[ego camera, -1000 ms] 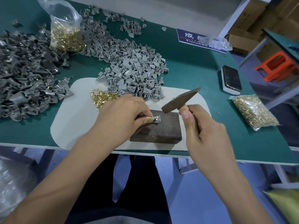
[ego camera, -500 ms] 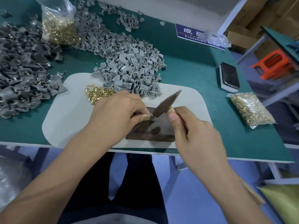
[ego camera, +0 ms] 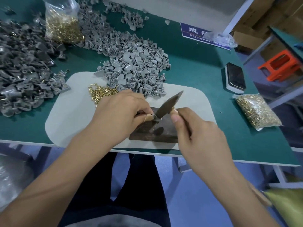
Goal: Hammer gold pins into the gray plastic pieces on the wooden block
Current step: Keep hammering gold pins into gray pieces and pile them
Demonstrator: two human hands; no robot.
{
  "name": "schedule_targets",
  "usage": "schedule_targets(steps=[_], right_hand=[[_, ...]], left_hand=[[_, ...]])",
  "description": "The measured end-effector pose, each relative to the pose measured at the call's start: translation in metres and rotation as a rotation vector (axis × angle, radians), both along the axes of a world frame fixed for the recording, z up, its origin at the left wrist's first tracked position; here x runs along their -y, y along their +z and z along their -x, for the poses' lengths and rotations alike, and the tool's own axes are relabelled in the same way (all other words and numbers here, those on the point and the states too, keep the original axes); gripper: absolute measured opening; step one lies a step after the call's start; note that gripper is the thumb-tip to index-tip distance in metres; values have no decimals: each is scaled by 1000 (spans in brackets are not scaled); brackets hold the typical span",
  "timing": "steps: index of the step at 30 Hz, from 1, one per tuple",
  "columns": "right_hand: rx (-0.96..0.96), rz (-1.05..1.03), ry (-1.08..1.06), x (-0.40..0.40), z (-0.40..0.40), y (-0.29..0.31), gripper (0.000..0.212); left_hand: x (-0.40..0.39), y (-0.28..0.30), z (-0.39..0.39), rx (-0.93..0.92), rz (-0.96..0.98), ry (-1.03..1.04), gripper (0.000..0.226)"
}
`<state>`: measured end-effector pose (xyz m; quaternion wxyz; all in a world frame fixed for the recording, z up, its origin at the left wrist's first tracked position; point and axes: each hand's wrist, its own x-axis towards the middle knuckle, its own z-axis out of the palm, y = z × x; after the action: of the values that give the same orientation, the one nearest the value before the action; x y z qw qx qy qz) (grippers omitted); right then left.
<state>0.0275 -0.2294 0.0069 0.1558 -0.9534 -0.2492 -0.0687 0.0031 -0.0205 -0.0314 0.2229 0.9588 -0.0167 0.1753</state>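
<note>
A dark wooden block (ego camera: 157, 133) lies on a light grey mat (ego camera: 72, 115) near the table's front edge. My left hand (ego camera: 121, 112) pinches a small gray plastic piece (ego camera: 154, 118) against the block's top left corner; most of the piece is hidden by my fingers. My right hand (ego camera: 196, 135) grips the handle of a small hammer (ego camera: 168, 104), whose dark head is down on the piece. Loose gold pins (ego camera: 101, 93) lie on the mat just beyond my left hand. A heap of gray plastic pieces (ego camera: 136, 68) sits behind them.
A pile of darker gray pieces (ego camera: 21, 76) covers the table's left. A clear bag of gold pins (ego camera: 63, 23) stands at the back left and another bag (ego camera: 255, 110) lies at the right. A phone (ego camera: 235, 77) rests at the right, near a blue sign (ego camera: 198, 32).
The hammer head came down from above the block onto the gray piece and rests there. My left hand kept its pinch on the piece.
</note>
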Motion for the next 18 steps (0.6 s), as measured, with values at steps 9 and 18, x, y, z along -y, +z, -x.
schedule_targets(steps=[9,18], right_hand=[[-37,-7,7,6,-6,3,34],[3,-28,1,13,-11,9,31]], left_hand=[[0,-2,-1,12,29,8,12],[1,-7,-3,12,22,8,14]])
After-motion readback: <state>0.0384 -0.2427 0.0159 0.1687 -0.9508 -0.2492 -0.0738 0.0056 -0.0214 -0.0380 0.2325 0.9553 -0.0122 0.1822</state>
